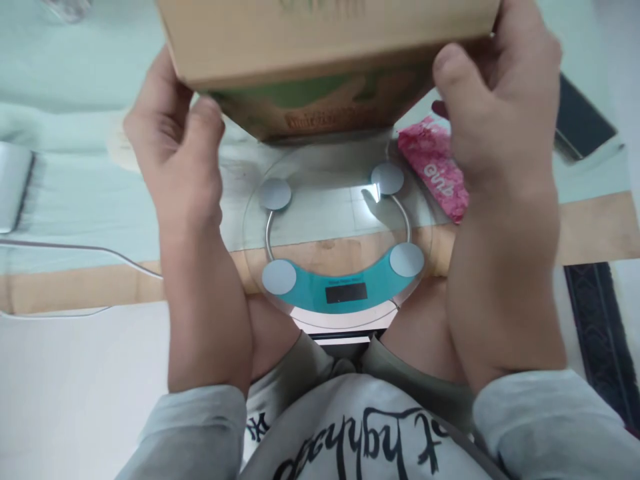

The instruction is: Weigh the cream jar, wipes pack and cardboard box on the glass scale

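Observation:
A brown cardboard box [320,47] with a green printed side is held up in the air over a round glass scale [340,267]. My left hand [175,153] grips the box's left side and my right hand [495,107] grips its right side. The scale has a teal band, a dark blank display and several silver pads. It lies on the table's near edge, just below the box and apart from it.
A pink packet [435,173] lies to the right of the scale, partly behind my right hand. A dark flat device [580,120] sits at the far right. A white cable [75,250] crosses the pale green tabletop [75,187] on the left.

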Demonstrator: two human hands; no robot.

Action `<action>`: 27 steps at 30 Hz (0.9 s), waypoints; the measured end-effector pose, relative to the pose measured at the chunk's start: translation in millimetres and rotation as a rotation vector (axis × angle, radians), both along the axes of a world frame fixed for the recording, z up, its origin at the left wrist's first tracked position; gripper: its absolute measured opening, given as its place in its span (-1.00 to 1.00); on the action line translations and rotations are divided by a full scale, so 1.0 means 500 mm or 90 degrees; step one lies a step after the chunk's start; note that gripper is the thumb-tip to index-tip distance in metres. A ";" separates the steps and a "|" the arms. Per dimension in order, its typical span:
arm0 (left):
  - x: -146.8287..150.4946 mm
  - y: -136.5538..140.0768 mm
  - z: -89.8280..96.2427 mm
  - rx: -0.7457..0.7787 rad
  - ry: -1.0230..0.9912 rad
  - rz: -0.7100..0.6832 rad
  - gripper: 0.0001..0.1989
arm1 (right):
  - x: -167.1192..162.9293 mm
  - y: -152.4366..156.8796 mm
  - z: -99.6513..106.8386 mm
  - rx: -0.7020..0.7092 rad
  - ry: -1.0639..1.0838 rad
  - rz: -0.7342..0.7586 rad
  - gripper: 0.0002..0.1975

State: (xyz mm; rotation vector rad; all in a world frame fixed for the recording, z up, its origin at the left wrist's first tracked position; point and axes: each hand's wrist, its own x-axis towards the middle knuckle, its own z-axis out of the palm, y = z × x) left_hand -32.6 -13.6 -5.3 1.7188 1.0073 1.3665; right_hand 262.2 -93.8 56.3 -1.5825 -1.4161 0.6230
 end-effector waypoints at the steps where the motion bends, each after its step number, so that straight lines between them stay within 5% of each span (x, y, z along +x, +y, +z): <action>1: 0.000 -0.008 -0.005 -0.023 0.000 -0.015 -0.03 | -0.001 -0.002 -0.006 -0.024 0.006 0.000 -0.43; 5: 0.006 -0.025 -0.021 -0.148 0.003 -0.029 0.03 | 0.016 -0.018 -0.015 -0.087 -0.056 -0.046 -0.35; 8: 0.020 -0.026 -0.020 -0.127 -0.015 0.074 -0.47 | 0.048 -0.039 -0.002 -0.097 -0.177 -0.189 -0.48; 10: 0.032 -0.028 -0.014 -0.129 -0.011 0.123 -0.82 | 0.068 -0.052 0.004 -0.184 -0.239 -0.266 -0.36; 13: 0.048 -0.031 -0.003 -0.145 0.021 0.131 -0.77 | 0.083 -0.057 0.003 -0.373 -0.281 -0.278 -0.06; 15: 0.058 -0.033 0.004 -0.157 0.033 0.140 -0.71 | 0.082 -0.054 -0.001 -0.425 -0.299 -0.262 0.02; 23: 0.087 -0.043 0.020 -0.157 -0.009 0.210 -0.59 | 0.096 -0.052 0.006 -0.338 -0.299 -0.316 0.01; 27: 0.092 -0.043 0.028 -0.153 -0.046 0.229 -0.54 | 0.082 -0.098 0.036 -0.095 -0.313 -0.279 -0.17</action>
